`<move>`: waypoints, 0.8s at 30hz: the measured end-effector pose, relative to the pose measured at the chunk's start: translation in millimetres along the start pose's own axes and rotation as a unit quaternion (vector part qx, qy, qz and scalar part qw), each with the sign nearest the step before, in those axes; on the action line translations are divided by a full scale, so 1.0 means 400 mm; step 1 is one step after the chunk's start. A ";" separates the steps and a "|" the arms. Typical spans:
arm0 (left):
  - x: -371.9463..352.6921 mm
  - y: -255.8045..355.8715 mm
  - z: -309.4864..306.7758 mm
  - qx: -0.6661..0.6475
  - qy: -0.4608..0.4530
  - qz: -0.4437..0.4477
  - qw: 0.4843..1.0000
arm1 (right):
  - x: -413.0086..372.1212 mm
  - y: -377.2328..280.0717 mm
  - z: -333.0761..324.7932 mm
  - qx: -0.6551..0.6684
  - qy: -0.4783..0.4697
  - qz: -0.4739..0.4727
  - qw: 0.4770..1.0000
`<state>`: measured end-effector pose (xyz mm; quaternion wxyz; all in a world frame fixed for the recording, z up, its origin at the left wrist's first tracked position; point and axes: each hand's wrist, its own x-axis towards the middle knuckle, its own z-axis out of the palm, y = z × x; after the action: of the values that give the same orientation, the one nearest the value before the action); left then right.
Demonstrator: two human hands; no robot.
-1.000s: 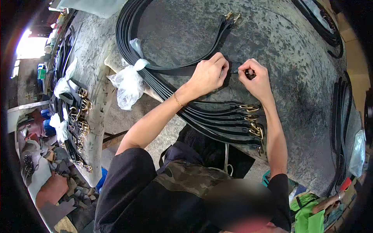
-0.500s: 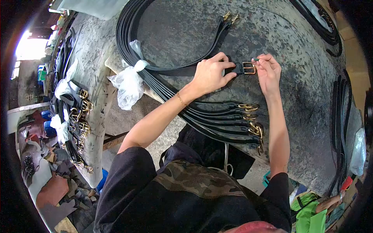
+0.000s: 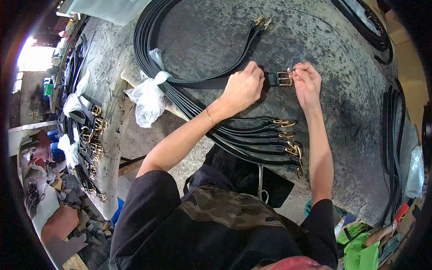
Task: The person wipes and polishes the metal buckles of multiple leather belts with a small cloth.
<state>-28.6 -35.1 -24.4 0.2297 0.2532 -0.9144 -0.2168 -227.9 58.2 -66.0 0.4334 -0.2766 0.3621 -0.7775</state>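
My left hand (image 3: 244,87) is closed around a black belt, a little behind its buckle. The belt's gold-coloured buckle (image 3: 285,79) sticks out to the right of my knuckles, towards my other hand. Between thumb and fingertips, my right hand (image 3: 308,84) pinches a small, thin dark-green stick (image 3: 291,69) with a pale tip, held right by the buckle's outer end. Its exact kind is too small to make out. Below my hands lie the buckled ends of a bundle of black belts (image 3: 252,139), tied with a clear plastic bag (image 3: 150,101).
The belts lie on a worn, stained worktable (image 3: 346,135). More black straps (image 3: 393,148) rest along its right side, others at the far right corner. A second bundle with gold buckles (image 3: 95,144) hangs at left, above leather scraps (image 3: 63,220). A green cloth (image 3: 362,252) is at lower right.
My left hand's fingers and thumb have curled in tighter around the belt. The buckle and my right hand, with the thin stick, have shifted slightly left.
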 end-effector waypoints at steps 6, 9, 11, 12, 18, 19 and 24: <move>-0.006 -0.025 -0.038 -0.092 0.046 -0.017 0.995 | -0.006 -0.005 0.017 -0.020 0.000 0.016 1.000; -0.013 -0.007 -0.070 -0.085 0.016 -0.016 0.996 | -0.008 0.005 0.015 -0.199 -0.043 -0.012 0.979; -0.020 -0.005 -0.070 -0.098 -0.012 0.057 0.993 | -0.005 -0.002 0.017 -0.083 0.000 0.011 0.997; -0.025 -0.007 -0.074 -0.098 -0.011 0.057 0.993 | -0.004 -0.002 0.014 -0.083 0.000 0.011 0.996; -0.020 -0.012 -0.080 -0.177 -0.095 0.039 0.979 | 0.003 0.004 0.003 -0.014 0.002 0.024 1.000; -0.008 -0.002 -0.068 -0.189 -0.065 0.029 0.979 | 0.005 0.004 -0.002 -0.008 0.001 0.020 1.000; 0.002 -0.003 -0.015 -0.041 0.012 0.163 0.986 | 0.002 -0.010 0.006 0.000 0.008 0.022 1.000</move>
<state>-25.6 -38.0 -20.0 0.2833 0.0937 -0.9308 -0.2111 -228.1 58.2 -61.4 0.4474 -0.2624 0.3711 -0.7702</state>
